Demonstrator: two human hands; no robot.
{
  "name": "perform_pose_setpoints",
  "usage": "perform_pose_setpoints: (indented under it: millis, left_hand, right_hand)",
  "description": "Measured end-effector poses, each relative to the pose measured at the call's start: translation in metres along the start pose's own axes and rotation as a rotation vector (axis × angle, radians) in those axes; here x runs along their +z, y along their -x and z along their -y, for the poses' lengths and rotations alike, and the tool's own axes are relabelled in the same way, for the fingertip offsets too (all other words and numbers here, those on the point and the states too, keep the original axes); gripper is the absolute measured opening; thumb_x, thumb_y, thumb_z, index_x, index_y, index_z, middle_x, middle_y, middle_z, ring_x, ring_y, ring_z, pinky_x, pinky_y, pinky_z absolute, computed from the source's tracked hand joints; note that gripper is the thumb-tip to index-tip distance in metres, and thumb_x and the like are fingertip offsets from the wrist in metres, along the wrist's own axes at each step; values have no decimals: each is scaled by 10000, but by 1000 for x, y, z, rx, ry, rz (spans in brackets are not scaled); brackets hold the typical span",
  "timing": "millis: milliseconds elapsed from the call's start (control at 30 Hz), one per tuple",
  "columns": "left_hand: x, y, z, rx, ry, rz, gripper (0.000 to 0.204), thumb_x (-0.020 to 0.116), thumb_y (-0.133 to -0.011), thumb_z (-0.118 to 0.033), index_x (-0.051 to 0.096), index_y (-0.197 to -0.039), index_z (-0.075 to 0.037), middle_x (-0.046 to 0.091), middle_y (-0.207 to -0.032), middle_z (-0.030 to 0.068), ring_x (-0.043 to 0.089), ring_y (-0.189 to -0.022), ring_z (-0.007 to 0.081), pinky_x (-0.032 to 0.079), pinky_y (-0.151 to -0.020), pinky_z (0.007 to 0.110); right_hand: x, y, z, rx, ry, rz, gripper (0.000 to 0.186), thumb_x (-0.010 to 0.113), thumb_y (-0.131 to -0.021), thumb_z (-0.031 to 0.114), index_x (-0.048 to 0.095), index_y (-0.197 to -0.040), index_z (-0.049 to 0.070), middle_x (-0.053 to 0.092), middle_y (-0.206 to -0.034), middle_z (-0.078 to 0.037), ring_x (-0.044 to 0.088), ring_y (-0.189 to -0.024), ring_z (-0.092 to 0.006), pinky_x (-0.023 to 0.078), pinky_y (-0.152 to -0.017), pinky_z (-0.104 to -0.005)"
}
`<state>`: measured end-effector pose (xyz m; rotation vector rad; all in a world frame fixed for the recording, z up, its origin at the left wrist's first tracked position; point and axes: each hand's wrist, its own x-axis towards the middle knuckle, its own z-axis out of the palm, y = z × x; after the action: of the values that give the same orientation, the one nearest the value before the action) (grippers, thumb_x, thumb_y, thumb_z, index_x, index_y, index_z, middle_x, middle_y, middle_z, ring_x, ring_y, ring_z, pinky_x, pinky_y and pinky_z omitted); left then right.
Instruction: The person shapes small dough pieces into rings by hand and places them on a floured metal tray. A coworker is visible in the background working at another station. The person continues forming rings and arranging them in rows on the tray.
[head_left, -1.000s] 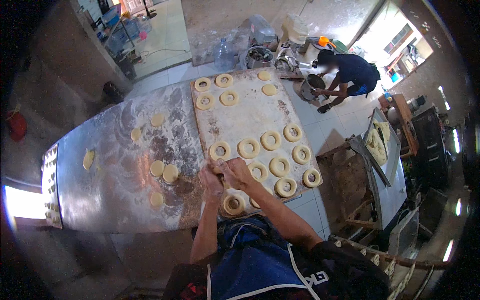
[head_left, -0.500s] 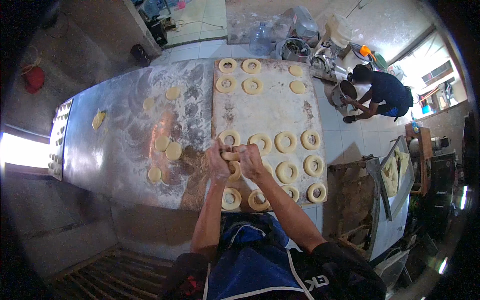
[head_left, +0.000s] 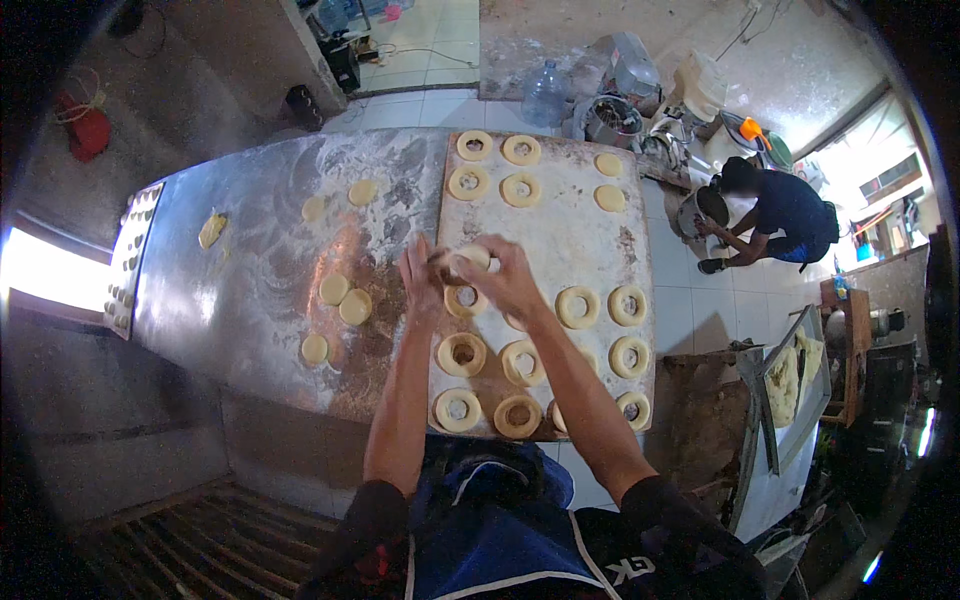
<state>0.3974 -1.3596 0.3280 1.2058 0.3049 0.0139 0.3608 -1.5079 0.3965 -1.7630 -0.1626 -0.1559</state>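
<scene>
My left hand [head_left: 420, 275] and my right hand [head_left: 505, 280] meet above a floured wooden board [head_left: 560, 225], both gripping one piece of pale dough [head_left: 470, 260] between the fingertips. Several ring-shaped dough pieces [head_left: 578, 306] lie in rows on the board below and to the right of my hands, with more rings [head_left: 520, 188] at its far end. Flat round dough discs [head_left: 343, 297] rest on the floured metal table [head_left: 250, 290] just left of my left hand.
A person in dark blue [head_left: 775, 215] crouches on the tiled floor beyond the table beside a metal pot [head_left: 700, 208]. A large water bottle [head_left: 548, 98] and metal vessels stand at the far end. A tray with dough [head_left: 785, 380] sits at the right.
My hands lifted from the near rows of rings toward the middle of the board, holding a dough piece between them. The view shifted, so the table sits more centred.
</scene>
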Motion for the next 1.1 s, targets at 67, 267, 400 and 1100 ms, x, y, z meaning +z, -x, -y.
perform_pose_setpoints:
  millis: [67,267,400,1100]
  left_hand:
    - [12,-37,-4,1,-180,30,323,431,-978,-320,509,-1070,-20,559,-997,110,582,-890,219,509,-732,362]
    - [6,-85,24,398,-1235,-70,274,547,-884,-241,600,-996,4,622,-1034,236,566,-994,396,450,-830,479]
    - [1,-76,24,469,-1105,269,240,665,-807,-212,620,-955,-28,616,-993,194,557,-991,377,419,-866,474]
    - [-206,-35,-96,548,-1562,550,346,692,-701,-49,600,-1035,-45,541,-1103,148,507,-1054,338,370,-908,452]
  right_hand:
    - [-9,-26,-11,82,199,-9,378,602,-857,367,626,-921,-5,645,-842,-152,624,-773,-220,491,-690,-364]
    - [-10,-36,-68,418,634,-54,589,667,-782,357,528,-1174,-61,623,-1103,-228,602,-1037,-388,482,-904,-444]
    - [-16,-18,-84,349,661,-8,650,666,-785,335,468,-1205,-120,598,-1141,-250,567,-1102,-400,469,-931,-443]
    - [139,76,15,199,251,27,336,652,-828,86,575,-1151,36,651,-916,-129,641,-798,-208,514,-710,-337]
